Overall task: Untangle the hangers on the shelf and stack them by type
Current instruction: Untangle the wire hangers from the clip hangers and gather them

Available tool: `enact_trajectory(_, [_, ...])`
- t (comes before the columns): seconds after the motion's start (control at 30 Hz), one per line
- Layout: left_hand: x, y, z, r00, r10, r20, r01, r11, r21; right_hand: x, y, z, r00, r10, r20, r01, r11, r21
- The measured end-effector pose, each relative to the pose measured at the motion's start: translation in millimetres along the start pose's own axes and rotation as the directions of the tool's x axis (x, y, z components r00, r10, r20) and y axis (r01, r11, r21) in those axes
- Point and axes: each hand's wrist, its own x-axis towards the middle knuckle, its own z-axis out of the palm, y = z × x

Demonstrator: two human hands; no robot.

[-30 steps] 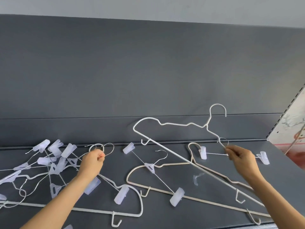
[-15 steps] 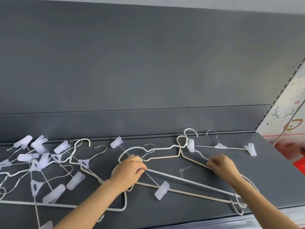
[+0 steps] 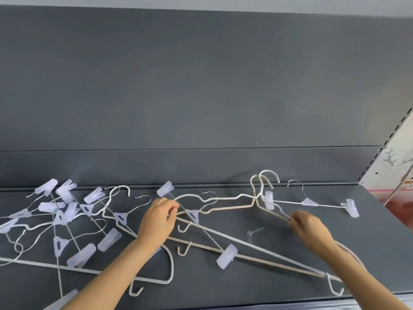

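Two large hangers lie stacked on the dark grey shelf [image 3: 368, 238]: a white hanger [image 3: 257, 245] on top of a beige hanger [image 3: 263, 258], hooks together at the back. My left hand [image 3: 157, 220] grips their left shoulder, where a clip hanger [image 3: 194, 217] crosses them. My right hand [image 3: 309, 227] pinches the right shoulder wires. A second clip hanger [image 3: 309, 202] lies flat behind my right hand. A tangle of clip hangers [image 3: 64, 211] and another white hanger [image 3: 125, 275] lie at the left.
A small clear plastic piece [image 3: 253, 233] lies on the shelf between my hands. The shelf's grey back panel [image 3: 201, 86] rises behind. A slotted upright [image 3: 391, 139] and a pale wall with pictures stand at the right. The shelf's front edge [image 3: 279, 304] runs along the bottom.
The white hanger that my right hand held up a second ago has come down flat onto the beige one. My left hand left the tangle and moved right onto their left shoulder.
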Motion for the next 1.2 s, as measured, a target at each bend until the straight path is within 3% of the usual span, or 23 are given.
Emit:
enact_trajectory(0.2, [21.2,-7.3,-9.3,0.992,-0.101,-0.079,0.101,0.995,-0.008,-7.4,4.0,-49.6,0.977,-0.060,-0.204,0.106,0.969,0.224])
enact_trajectory(0.3, [42.6,6.7,-14.0,0.978,-0.168,-0.125,0.150,0.979,-0.142,-11.9,1.4,-63.5,0.968,-0.067,-0.243,0.136,0.951,0.280])
enact_trajectory(0.4, [67.6,20.6,-17.7,0.975,-0.218,-0.050,0.203,0.956,-0.214,-15.7,2.0,-66.9,0.962,-0.104,-0.252,0.178,0.940,0.291])
enact_trajectory(0.57, [89.1,27.2,-23.3,0.957,-0.237,0.167,0.255,0.963,-0.092,-19.9,2.7,-65.9,0.962,-0.121,-0.243,0.195,0.932,0.305])
enact_trajectory(0.77, [86.4,9.9,-32.1,0.955,-0.268,0.124,0.284,0.949,-0.139,-21.2,3.9,-59.8,0.964,-0.108,-0.244,0.185,0.930,0.318])
enact_trajectory(1.0, [77.6,-18.2,-56.6,0.956,-0.291,0.045,0.294,0.946,-0.135,-17.6,7.8,-41.8,0.990,-0.061,-0.124,0.093,0.960,0.264])
enact_trajectory(1.2, [63.5,-51.3,-82.5,0.927,-0.374,0.008,0.373,0.923,-0.095,-17.3,-5.9,-41.3,0.981,-0.116,-0.159,0.164,0.928,0.335])
